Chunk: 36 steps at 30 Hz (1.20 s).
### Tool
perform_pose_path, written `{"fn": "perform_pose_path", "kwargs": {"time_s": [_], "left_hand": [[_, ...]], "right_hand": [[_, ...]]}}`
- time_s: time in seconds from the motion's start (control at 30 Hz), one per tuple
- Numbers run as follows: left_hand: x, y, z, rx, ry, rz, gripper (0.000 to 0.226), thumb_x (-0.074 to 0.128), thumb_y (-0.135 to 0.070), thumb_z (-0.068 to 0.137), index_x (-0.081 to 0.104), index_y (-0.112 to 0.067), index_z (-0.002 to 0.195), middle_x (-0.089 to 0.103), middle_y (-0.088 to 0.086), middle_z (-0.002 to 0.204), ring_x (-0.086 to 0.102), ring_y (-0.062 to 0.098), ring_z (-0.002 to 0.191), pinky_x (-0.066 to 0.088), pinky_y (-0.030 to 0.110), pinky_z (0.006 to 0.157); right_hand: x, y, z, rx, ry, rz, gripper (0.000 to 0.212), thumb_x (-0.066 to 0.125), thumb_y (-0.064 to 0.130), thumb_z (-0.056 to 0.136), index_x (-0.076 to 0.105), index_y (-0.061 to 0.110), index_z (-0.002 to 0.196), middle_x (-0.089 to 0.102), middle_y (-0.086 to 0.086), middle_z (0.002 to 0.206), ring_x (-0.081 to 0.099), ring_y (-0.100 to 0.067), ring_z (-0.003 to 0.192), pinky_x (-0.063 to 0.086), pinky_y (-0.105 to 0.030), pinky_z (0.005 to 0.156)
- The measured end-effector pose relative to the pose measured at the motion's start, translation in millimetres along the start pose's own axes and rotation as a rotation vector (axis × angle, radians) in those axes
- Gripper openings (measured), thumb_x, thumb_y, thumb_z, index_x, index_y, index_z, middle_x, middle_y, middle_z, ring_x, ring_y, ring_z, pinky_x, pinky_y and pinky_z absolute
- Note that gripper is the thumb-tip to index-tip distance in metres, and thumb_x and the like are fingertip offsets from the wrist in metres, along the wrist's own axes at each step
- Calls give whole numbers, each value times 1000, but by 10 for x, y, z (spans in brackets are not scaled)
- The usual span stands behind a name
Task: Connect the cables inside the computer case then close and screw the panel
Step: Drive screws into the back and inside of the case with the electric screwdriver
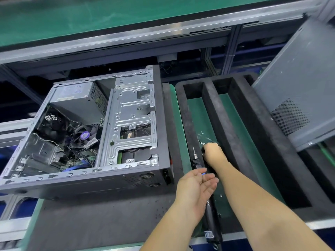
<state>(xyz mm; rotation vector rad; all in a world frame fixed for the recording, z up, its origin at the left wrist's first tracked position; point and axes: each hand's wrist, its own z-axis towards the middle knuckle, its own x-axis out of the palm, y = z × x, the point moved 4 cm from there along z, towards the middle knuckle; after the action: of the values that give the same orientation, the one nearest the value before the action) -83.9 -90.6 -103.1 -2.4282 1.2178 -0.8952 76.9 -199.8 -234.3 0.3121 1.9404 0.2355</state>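
As two hands (196, 185) reach, one open case (87, 134), perhaps three screws (220, 196)

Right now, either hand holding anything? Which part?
Left hand lies palm-up and open under the electric screwdriver's barrel, touching it, not gripping. Right hand is curled over something small in the foam tray; what, I cannot tell.

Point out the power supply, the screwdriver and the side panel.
power supply (79, 104): head view, its grey side face.
screwdriver (196, 161): head view, black barrel behind the bit.
side panel (297, 84): head view, bare grey sheet above the vent holes.
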Motion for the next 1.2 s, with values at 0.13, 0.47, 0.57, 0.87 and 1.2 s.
{"fn": "perform_pose_path", "kwargs": {"time_s": [0.13,0.47,0.57,0.87,1.2], "left_hand": [[-14,-18,3,1,-9,-3,25,37,2,104,62,2,105,72,13,70,72,25,71,58,28,61],[-52,-37,99,-18,-19,-97,24,38,0,104,62,3,105,72,14,70,73,26,70,58,29,59],[-17,-73,134,-24,-14,-141,17,46,-1,100,63,3,105,71,15,70,72,28,72,57,30,59],[77,-34,71,-41,16,-183,15,54,-5,95,64,3,101,69,15,69,70,27,63,57,31,61],[59,5,21,-67,45,-166,17,54,-6,95,66,4,101,70,16,73,72,28,67,57,32,63]], "right_hand": [[-5,-8,4,3,24,23,13,56,6,93,68,4,95,71,-17,97,68,-37,90,53,-32,72],[-92,-115,-137,39,-140,252,15,64,9,85,74,0,92,73,-14,91,66,-32,91,53,-33,84],[-160,-154,-260,53,-226,392,10,69,6,82,75,4,90,68,-4,77,63,-21,78,49,-25,77],[-172,-154,-339,77,-173,364,21,57,4,91,74,-2,101,74,-17,96,68,-34,94,53,-33,85],[-68,-165,-215,95,-117,86,21,53,-2,90,70,0,101,71,-17,105,65,-34,102,50,-33,83]]}}
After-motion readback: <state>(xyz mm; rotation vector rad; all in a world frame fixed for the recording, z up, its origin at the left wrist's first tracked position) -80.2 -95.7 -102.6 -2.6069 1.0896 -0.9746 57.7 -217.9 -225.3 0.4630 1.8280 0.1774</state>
